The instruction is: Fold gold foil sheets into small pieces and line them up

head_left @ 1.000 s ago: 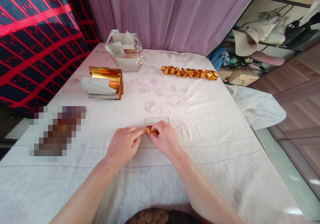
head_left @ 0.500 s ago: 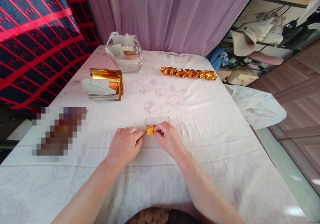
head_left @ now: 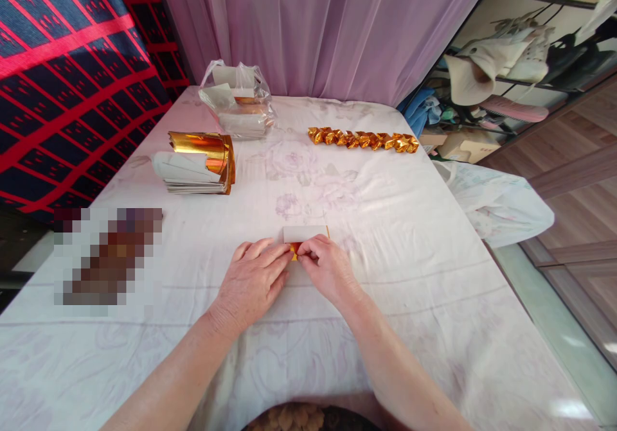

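A small sheet of gold foil paper, white on one side, lies on the table in front of me, its near edge turned up to show gold. My right hand pinches that near edge between thumb and forefinger. Fingers stretched out flat, my left hand rests with its fingertips on the left part of the gold strip. Parts of the paper are hidden under both hands.
Behind to the left stand a curled stack of gold paper and a clear plastic bag with more paper. A row of folded gold pieces lies at the back. A blurred patch covers something at left. Shelves with shoes stand right.
My left hand has moved right, its fingers spreading over the left part of the gold strip. The right hand keeps its pinch in nearly the same place.
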### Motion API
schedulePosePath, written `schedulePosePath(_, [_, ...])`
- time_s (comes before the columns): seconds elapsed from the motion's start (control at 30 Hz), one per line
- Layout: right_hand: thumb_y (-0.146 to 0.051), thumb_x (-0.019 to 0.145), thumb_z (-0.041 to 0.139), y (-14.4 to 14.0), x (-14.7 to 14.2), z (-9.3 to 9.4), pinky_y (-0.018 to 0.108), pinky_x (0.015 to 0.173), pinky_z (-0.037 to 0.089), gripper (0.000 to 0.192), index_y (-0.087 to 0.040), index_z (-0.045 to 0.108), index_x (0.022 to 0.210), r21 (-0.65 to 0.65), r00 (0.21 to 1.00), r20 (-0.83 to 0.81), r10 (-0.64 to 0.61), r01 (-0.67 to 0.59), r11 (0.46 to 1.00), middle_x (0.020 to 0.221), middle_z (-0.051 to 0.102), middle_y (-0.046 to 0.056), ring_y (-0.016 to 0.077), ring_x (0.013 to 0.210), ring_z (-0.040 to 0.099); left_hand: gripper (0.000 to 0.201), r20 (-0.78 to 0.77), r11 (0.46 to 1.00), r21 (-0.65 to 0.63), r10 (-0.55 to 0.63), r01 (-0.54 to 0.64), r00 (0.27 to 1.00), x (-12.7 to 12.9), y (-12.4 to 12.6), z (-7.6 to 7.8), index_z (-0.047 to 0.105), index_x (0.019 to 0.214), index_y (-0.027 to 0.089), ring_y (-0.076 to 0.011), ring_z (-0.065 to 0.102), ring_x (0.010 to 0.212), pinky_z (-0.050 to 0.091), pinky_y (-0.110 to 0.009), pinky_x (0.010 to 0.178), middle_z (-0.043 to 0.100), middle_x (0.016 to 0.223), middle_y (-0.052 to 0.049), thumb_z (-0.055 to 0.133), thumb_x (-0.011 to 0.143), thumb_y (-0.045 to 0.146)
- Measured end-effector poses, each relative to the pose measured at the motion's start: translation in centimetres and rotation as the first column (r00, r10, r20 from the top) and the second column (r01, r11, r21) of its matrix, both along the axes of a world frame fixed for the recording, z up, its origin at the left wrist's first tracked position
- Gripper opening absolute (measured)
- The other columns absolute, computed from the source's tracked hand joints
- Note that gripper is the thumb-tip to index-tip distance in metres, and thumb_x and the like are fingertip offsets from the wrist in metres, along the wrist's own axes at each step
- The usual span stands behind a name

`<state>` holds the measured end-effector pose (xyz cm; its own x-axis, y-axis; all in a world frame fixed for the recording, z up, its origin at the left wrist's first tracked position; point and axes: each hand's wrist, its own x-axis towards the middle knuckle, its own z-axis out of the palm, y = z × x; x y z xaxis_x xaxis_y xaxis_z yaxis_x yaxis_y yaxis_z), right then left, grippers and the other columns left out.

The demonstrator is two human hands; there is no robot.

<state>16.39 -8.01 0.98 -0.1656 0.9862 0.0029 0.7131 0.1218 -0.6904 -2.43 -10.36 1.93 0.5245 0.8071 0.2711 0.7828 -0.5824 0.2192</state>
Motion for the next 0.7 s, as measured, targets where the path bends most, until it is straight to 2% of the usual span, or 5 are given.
schedulePosePath(0.23, [-0.01, 0.082, 0.061, -0.1, 0.3, 0.5, 0.025, 0.069, 0.042, 0.014, -0.022, 0.068, 0.079, -0.021, 0.998, 0.06, -0.004, 0.005, 1.0, 0.086, 0.063, 0.0, 0.0119, 0.072, 0.058, 0.032, -0.041, 0.997, -0.074, 0.032, -0.035, 0.999, -0.2, 0.1, -0.6, 0.068, 0.123, 0.026, -0.0324, 0.051, 0.127, 0.033, -0.053, 0.1, 0.069, 0.129, -0.001, 0.047, 0.098, 0.028])
schedulePosePath(0.7, [-0.018, 0.081, 0.061, -0.2, 4.5, 0.7, 0.025, 0.066, 0.042, 0.011, -0.024, 0.069, 0.076, -0.066, 0.992, 0.082, -0.094, 0.099, 0.993, 0.086, 0.066, 0.0, 0.0125, 0.073, 0.059, 0.032, -0.058, 0.995, -0.079, 0.05, -0.055, 0.997, 0.0, 0.0, -0.2, 0.067, 0.123, 0.028, -0.0314, 0.053, 0.127, 0.033, -0.051, 0.1, 0.069, 0.129, 0.001, 0.048, 0.098, 0.029])
